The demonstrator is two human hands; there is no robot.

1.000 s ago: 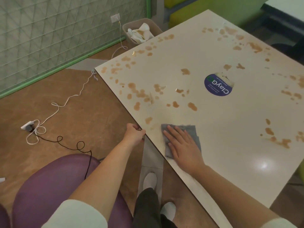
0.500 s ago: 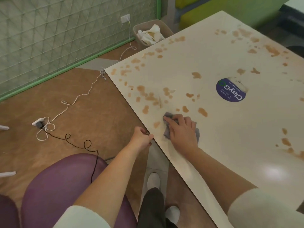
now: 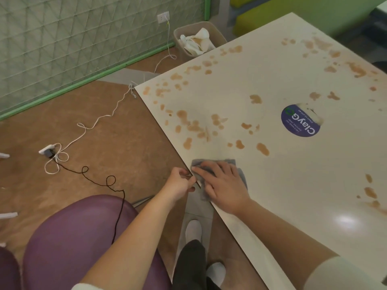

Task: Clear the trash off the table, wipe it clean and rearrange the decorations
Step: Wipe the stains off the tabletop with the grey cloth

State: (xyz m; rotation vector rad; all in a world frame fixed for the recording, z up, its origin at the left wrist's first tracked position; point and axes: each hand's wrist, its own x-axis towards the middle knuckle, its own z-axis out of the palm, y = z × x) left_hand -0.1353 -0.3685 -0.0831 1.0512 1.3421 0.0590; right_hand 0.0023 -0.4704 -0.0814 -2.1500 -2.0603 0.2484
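Note:
A white table carries several brown stains across its left and far parts. A round blue sticker lies flat near the middle. My right hand presses a grey cloth flat against the table's left edge, fingers spread and pointing left. My left hand sits just off that edge beside the cloth, its fingers curled at the table's rim; whether it holds the rim I cannot tell.
A beige bin with crumpled paper stands on the floor past the table's far corner. A purple chair seat is below my left arm. White and black cables trail over the brown floor to a power strip.
My right hand has slid the cloth left, from further in on the table to its left edge. The left hand stays at the rim.

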